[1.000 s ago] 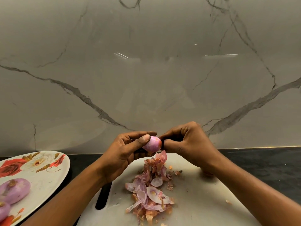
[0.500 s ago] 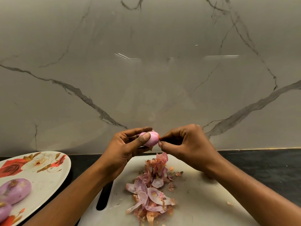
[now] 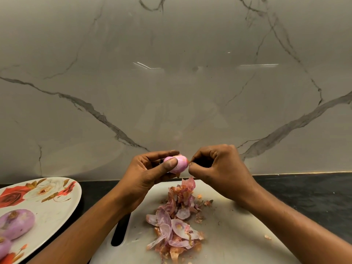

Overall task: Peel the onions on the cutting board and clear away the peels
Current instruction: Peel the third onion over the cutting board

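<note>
My left hand holds a small pink onion between thumb and fingers, lifted above the far edge of the white cutting board. My right hand pinches a thin strip of skin at the onion's right tip. Below the hands a pile of onion peels lies on the board, pink and brown, running from the far edge toward me.
A flowered plate at the left carries two peeled onions. The board has a dark handle slot on its left side. A black countertop runs under everything, with a marble wall close behind.
Both hands have lifted the onion slightly and turned it. My right hand has shifted from its side to pinching skin at its right tip.
</note>
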A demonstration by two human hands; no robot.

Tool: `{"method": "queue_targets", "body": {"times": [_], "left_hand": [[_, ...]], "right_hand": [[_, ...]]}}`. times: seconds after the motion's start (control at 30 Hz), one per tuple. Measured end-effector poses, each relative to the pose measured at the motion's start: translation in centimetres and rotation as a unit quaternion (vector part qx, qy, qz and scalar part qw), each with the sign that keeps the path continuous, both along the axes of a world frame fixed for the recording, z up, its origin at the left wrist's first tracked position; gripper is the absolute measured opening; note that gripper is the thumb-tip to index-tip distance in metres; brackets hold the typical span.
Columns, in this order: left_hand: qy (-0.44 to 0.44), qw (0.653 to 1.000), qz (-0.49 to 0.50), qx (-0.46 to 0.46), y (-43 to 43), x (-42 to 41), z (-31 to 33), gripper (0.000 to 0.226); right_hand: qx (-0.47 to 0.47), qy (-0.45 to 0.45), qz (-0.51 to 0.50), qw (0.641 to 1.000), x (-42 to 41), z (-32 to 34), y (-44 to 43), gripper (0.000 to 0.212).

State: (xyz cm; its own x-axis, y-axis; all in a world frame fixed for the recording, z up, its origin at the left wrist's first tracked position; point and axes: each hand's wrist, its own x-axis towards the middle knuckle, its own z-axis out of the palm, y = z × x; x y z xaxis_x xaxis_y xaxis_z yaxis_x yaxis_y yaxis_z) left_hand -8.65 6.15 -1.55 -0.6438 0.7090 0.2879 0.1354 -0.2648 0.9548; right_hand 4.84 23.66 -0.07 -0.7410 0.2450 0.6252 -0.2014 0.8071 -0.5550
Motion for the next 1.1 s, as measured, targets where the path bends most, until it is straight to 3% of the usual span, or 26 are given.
{"method": "queue_targets", "body": {"times": [0.17, 0.37, 0.7, 0.83, 1.1], "left_hand": [[-0.03, 0.999, -0.036, 0.021, -0.1, -0.3, -0.1, 0.035], [-0.068, 0.993, -0.08, 0.044, -0.3, -0.8, 0.1, 0.041], [-0.051, 0.996, -0.068, 0.021, -0.2, -0.7, 0.0, 0.038], [-0.044, 0.996, -0.079, 0.014, -0.2, -0.6, 0.1, 0.032], [-0.031, 0.995, -0.097, 0.009, -0.4, -0.4, 0.1, 0.037]], "right_hand": [[-0.008, -0.002, -0.035, 0.999, -0.1, 0.1, 0.7, 0.007], [-0.027, -0.052, -0.044, 0.997, -0.5, -0.1, 1.0, 0.007], [-0.132, -0.059, 0.04, 0.989, -0.5, 0.3, 0.9, 0.018], [-0.141, -0.065, 0.082, 0.984, -0.5, 0.3, 0.7, 0.033], [-0.156, -0.069, 0.097, 0.981, -0.3, 0.4, 0.7, 0.03]]}}
